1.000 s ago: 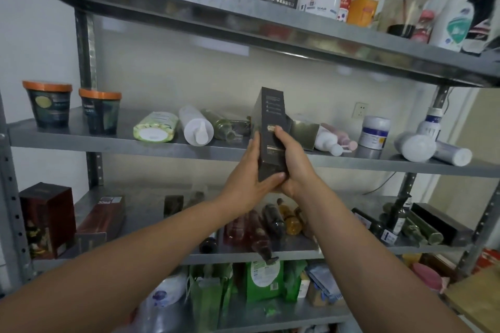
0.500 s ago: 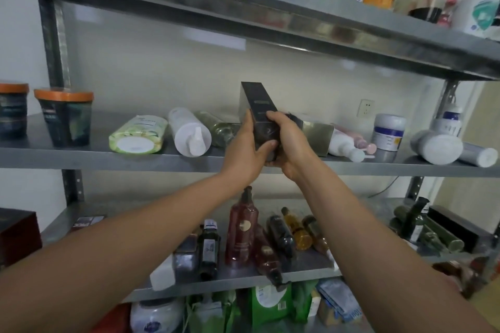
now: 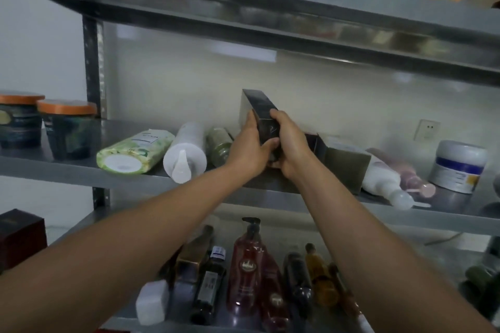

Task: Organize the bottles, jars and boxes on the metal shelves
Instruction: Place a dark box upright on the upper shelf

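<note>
Above a lower shelf (image 3: 400,254) crowded with toppled bottles, among them a red-brown pump bottle (image 3: 247,265), a person reaches both bare arms up to the middle shelf (image 3: 54,170). There the left hand (image 3: 247,147) and right hand (image 3: 290,143) clasp a tall black box (image 3: 261,108) from either side, fingers curled round its lower half. The box stands close to upright, its top tipped slightly to the left, between a green bottle (image 3: 219,144) lying on its side and an olive-gold box (image 3: 347,167). Its base is hidden behind the hands, so whether it rests on the metal cannot be told. The step in hand appears to be standing the box in its place. Doing that well likely means seating the base flat before letting go, squaring it to the shelf edge, and not nudging the green bottle or the white pump bottle (image 3: 186,151) beyond it, both round and apt to roll. Farther left, two orange-lidded tubs (image 3: 67,129) stand upright.
</note>
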